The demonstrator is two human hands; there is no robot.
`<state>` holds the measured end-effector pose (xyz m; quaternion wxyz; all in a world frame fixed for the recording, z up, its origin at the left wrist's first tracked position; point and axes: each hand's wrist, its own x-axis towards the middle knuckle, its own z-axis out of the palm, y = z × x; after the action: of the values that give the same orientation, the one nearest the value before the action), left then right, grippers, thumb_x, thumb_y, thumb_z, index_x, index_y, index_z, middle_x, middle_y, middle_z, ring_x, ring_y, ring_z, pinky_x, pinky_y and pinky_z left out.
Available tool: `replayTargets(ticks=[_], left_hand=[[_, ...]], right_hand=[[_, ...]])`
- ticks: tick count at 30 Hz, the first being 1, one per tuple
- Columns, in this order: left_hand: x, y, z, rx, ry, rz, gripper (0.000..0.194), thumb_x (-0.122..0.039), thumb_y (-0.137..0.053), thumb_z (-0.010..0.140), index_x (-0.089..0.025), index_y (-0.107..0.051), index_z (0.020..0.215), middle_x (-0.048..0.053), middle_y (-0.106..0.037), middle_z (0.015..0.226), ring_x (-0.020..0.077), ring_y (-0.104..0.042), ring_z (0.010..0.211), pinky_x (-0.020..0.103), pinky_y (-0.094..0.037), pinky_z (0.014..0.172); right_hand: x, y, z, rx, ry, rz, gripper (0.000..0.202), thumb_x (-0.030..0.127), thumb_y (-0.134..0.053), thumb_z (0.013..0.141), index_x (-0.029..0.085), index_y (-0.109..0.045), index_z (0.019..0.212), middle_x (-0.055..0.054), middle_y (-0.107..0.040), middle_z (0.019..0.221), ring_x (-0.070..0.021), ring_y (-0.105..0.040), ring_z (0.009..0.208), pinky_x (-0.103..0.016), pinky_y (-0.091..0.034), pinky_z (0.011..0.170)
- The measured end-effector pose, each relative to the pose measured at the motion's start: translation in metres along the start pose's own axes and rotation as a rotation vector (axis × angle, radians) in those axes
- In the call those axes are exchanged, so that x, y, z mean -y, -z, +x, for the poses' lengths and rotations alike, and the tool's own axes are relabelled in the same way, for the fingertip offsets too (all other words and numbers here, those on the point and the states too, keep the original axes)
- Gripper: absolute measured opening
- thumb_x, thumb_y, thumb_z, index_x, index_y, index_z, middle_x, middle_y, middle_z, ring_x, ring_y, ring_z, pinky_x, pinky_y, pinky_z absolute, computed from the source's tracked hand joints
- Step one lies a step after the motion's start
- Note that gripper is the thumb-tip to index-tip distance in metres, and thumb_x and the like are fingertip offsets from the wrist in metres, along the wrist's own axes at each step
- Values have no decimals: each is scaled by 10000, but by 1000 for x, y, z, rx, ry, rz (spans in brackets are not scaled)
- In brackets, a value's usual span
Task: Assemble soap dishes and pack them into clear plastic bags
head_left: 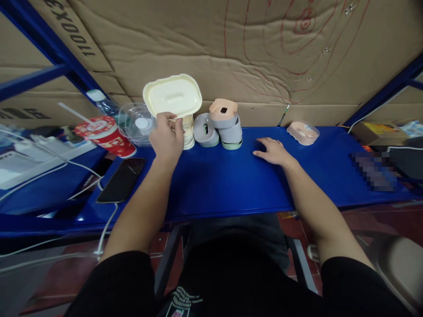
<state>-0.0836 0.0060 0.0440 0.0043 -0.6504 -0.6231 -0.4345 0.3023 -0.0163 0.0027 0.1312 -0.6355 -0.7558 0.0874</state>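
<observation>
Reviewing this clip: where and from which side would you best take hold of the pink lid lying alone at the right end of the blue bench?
Probably by its long edges, from above. The pink lid lies flat and alone on the blue bench, so its rim is open all round. The right hand rests flat beside it, nearer than the left hand, which holds the cream lid.

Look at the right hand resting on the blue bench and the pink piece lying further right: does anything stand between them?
Nothing visible does. The right hand lies flat on the blue bench, and only bare bench surface separates it from the pink piece. The stacked grey and pink pieces stand on the hand's other side.
</observation>
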Motion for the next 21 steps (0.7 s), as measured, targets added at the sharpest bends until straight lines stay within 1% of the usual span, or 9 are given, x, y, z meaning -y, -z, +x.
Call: replayTargets(ticks=[3, 5, 7, 9, 12, 14, 16, 18, 21], left_hand=[[-4, -8, -10, 22, -99, -53, 409, -478, -474, 1102, -145, -579, 1313, 25, -770, 919, 198, -730, 901, 385, -521, 874], [-11, -17, -21, 86, -205, -45, 358, -477, -512, 1062, -191, -650, 1228, 46, -780, 914, 219, -747, 899, 378, -537, 847], [-22, -26, -34, 213, -352, -21, 305, -473, -539, 1034, -238, -715, 1119, 62, -801, 922, 242, -759, 924, 390, -546, 864], [-33, -33, -45, 332, -484, -8, 311, -472, -531, 1039, -260, -757, 1067, 80, -822, 953, 263, -766, 947, 415, -550, 879], [-43, -37, -54, 416, -575, -7, 363, -442, -470, 1073, -282, -795, 1102, 89, -838, 1005, 269, -774, 962, 436, -556, 879], [-42, -36, -53, 436, -591, -26, 379, -432, -462, 1078, -295, -799, 1187, 89, -839, 1067, 264, -776, 991, 434, -562, 889], [-36, -35, -49, 476, -619, -40, 381, -456, -498, 1060, -297, -800, 1228, 91, -834, 1080, 264, -775, 1000, 422, -567, 888], [-29, -35, -45, 535, -658, -27, 391, -491, -521, 1041, -275, -823, 1162, 103, -827, 1031, 268, -773, 971, 411, -570, 862], [-22, -37, -40, 607, -686, 10, 408, -516, -527, 1026, -247, -834, 1025, 112, -815, 985, 268, -766, 952, 390, -566, 826]], right_hand=[[11, 4, -3, -147, 104, 223, 758, 688, -665, 935, 177, -642, 1495, -206, -675, 1506, -382, -675, 1343, -588, -521, 1150], [22, 6, -6, -147, 192, 425, 858, 820, -650, 881, 201, -648, 1476, -183, -735, 1409, -333, -751, 1186, -522, -604, 1029], [34, 6, -10, -47, 278, 615, 916, 931, -561, 856, 215, -682, 1414, -163, -792, 1264, -293, -786, 1030, -476, -649, 901], [46, 4, -14, 109, 321, 747, 935, 985, -444, 864, 208, -742, 1289, -151, -823, 1111, -270, -791, 903, -446, -666, 807], [57, -1, -19, 261, 277, 818, 860, 946, -469, 891, 206, -781, 1197, -138, -834, 1066, -248, -786, 818, -411, -677, 757], [57, -4, -20, 251, 251, 797, 751, 847, -557, 926, 213, -769, 1267, -124, -837, 1113, -233, -787, 812, -397, -683, 773], [53, -6, -19, 189, 281, 724, 658, 722, -602, 968, 223, -733, 1376, -109, -836, 1174, -232, -802, 875, -403, -684, 843], [46, -7, -17, 98, 353, 603, 581, 581, -615, 996, 252, -689, 1470, -94, -807, 1317, -252, -804, 1080, -435, -655, 988], [37, -5, -12, -3, 421, 425, 529, 385, -572, 1005, 318, -656, 1523, -39, -705, 1521, -258, -689, 1386, -478, -547, 1178]])
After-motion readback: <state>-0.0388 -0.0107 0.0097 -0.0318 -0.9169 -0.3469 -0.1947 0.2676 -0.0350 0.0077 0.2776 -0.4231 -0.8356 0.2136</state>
